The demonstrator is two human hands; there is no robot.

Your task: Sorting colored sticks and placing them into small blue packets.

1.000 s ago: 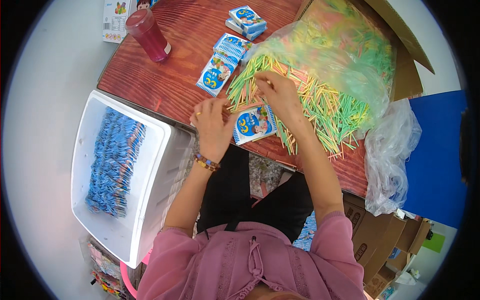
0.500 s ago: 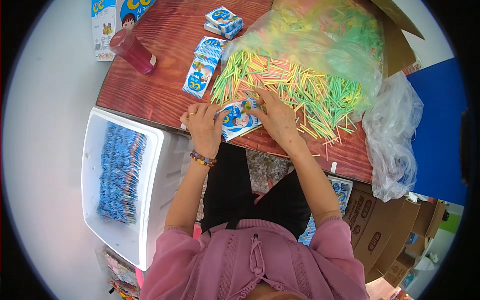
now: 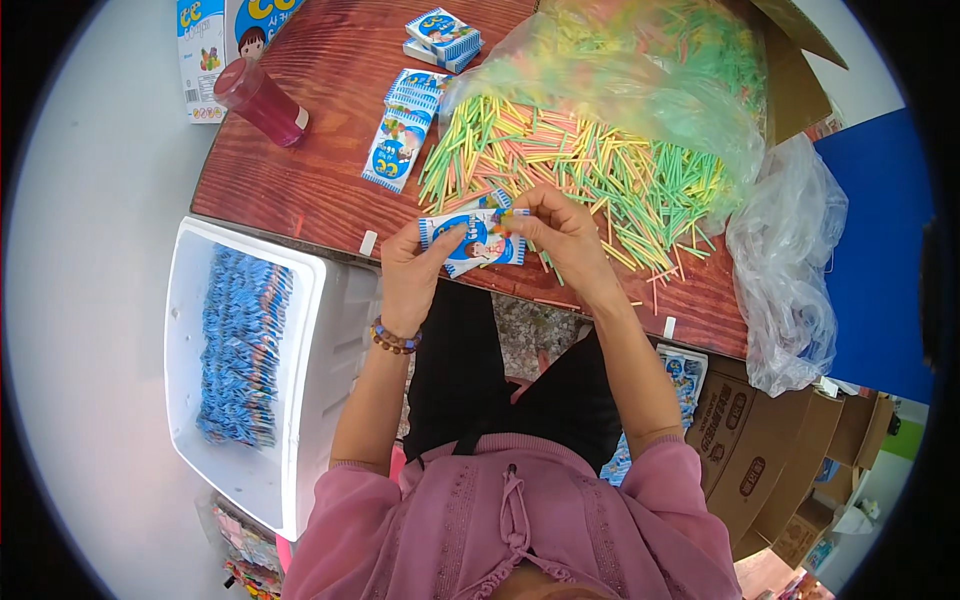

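Observation:
Between my two hands is a small blue-and-white candy packet (image 3: 470, 240), held above the near edge of the red wooden table (image 3: 330, 185). My left hand (image 3: 408, 285) pinches its left end, thumb on top. At the right end, the thumb and fingers of my right hand (image 3: 572, 245) are closed on it. Part of another blue-and-white packet (image 3: 496, 200) shows behind it. Just beyond my hands lies a heap of thin pink, yellow and green sticks (image 3: 550, 150), partly under a clear plastic bag. An overlapping row of packets (image 3: 398, 150) rests left of the heap.
More packets are stacked (image 3: 443, 38) farther back. A pink lidded jar (image 3: 262, 103) stands at the left, near a printed carton (image 3: 203, 65). Below left, a white tub (image 3: 310, 400) holds many packets. At right are crumpled plastic (image 3: 780, 270), a blue surface (image 3: 880, 260) and cardboard boxes (image 3: 755, 450).
The packet has been lifted off the table and turned more level. My left hand has shifted slightly down, uncovering a white tab at the table edge; both hands now grip the packet's ends.

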